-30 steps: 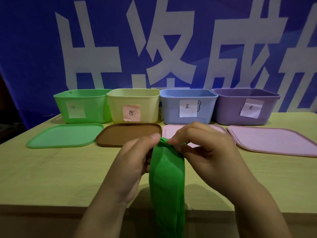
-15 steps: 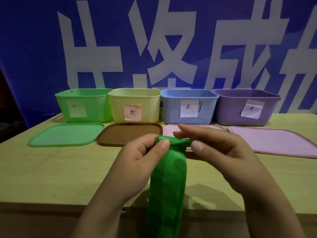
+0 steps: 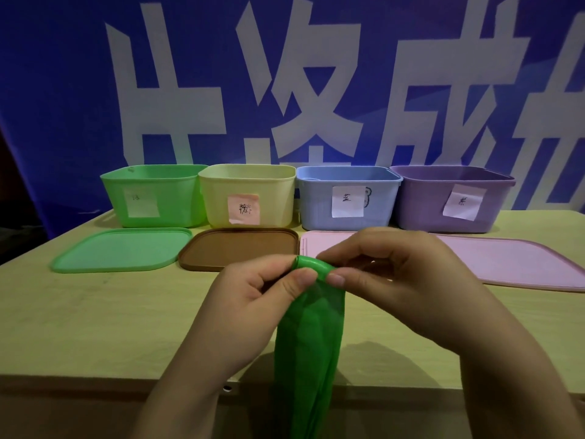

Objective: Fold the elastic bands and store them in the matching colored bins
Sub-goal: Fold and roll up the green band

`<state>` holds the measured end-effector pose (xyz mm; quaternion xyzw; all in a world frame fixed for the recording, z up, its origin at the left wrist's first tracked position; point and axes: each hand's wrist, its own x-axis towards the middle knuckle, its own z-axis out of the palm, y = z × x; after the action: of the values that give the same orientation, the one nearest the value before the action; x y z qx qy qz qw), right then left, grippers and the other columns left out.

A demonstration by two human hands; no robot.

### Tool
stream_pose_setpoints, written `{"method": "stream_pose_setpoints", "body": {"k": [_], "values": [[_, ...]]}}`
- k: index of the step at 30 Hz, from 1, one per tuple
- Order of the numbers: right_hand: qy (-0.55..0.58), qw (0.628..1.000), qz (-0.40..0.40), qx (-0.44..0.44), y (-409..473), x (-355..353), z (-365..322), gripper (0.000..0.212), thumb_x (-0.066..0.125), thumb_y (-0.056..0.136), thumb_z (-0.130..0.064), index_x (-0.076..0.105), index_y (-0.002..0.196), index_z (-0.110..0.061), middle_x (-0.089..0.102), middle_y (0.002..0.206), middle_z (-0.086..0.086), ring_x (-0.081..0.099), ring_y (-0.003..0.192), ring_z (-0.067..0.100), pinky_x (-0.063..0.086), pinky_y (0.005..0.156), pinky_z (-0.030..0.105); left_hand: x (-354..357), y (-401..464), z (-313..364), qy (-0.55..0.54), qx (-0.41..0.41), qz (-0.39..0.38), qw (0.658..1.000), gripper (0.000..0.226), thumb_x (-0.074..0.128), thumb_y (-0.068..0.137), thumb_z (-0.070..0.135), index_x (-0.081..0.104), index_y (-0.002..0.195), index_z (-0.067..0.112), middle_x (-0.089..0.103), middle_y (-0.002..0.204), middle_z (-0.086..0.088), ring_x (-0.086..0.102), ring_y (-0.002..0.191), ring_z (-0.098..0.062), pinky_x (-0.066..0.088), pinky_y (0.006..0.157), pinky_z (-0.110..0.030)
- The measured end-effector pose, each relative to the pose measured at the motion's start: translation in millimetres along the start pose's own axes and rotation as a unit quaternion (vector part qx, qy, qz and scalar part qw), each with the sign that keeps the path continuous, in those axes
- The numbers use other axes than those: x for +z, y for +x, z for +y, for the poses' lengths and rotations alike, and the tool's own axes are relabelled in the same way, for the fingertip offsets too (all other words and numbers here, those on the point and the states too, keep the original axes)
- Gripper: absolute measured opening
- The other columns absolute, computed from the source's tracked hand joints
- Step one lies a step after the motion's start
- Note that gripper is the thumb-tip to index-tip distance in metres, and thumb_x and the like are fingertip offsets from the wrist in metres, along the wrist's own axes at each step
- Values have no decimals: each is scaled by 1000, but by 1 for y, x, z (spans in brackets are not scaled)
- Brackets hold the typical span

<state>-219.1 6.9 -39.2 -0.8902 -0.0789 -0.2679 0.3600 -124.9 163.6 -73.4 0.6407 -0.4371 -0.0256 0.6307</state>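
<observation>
The green elastic band (image 3: 308, 343) hangs down between both hands, its top edge pinched by the left hand (image 3: 253, 299) on one side and the right hand (image 3: 402, 280) on the other. The green bin (image 3: 152, 194) stands beyond the left hand, well apart.

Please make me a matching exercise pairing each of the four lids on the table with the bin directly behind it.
Lids:
1. green lid
2. brown lid
3. pink lid
4. lilac lid

Bins behind:
A. blue bin
B. purple bin
C. green bin
D. yellow bin

Pairs: 1-C, 2-D, 3-A, 4-B
</observation>
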Motion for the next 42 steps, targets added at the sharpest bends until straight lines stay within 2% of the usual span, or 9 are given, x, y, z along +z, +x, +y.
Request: {"method": "stream_pose_setpoints", "body": {"k": [6,11,15,19,26,32,36,39,42], "values": [[-82,992,47,-82,6,0,4,17,63,80,-33,68,94,-26,65,87,-12,62,84,6,55,72,26,3,3,0,-50,-4,-8,999,22,62,75,27,74,92,31,74,88,0,70,84,-13,55,71,-23],[-78,988,64,-114,8,0,3,14,62,82,-28,68,93,-22,64,85,-10,62,83,8,55,69,27,1,7,-2,-184,-76,-25,980,44,85,54,45,77,87,17,75,85,-9,71,77,-17,54,63,-22],[-101,985,54,-129,8,1,2,19,56,83,-34,66,94,-22,61,85,-12,60,82,6,54,70,26,11,6,2,-188,-66,53,978,18,67,66,28,77,75,16,73,70,-7,68,65,-15,51,56,-21],[-142,975,68,-154,6,2,1,17,55,83,-31,63,92,-18,57,84,-10,56,77,5,50,66,25,18,5,5,-172,-56,80,980,23,64,63,34,77,74,18,72,69,-7,66,66,-16,54,58,-24],[-166,967,72,-180,4,-3,-4,14,55,85,-25,60,89,-13,53,83,-5,49,74,6,42,60,10,4,10,-4,-304,-169,-103,932,52,89,49,38,75,91,9,74,86,-13,71,77,-19,55,62,-24],[-201,959,96,-177,8,-4,2,17,51,86,-25,60,87,-10,52,82,-3,46,73,6,38,60,5,17,12,4,-136,-104,-10,985,22,73,58,35,77,74,21,75,75,-5,70,70,-13,53,61,-21],[-221,950,120,-187,11,-2,5,16,52,88,-23,61,88,-9,50,84,-1,45,74,7,37,62,7,23,8,8,-88,-69,28,993,26,63,63,39,74,71,16,73,69,-3,66,62,-8,51,56,-18],[-230,945,127,-195,12,0,6,16,52,87,-20,62,89,-8,51,83,2,47,73,12,36,59,7,24,5,5,-118,-61,27,991,35,62,79,42,70,80,8,70,78,-16,64,70,-15,51,64,-24],[-253,934,113,-225,12,3,6,15,53,87,-15,63,87,-5,52,82,7,50,72,19,46,56,27,25,5,1,-130,-74,67,986,43,56,78,43,61,83,1,60,79,-23,53,75,-21,41,70,-36]]}}
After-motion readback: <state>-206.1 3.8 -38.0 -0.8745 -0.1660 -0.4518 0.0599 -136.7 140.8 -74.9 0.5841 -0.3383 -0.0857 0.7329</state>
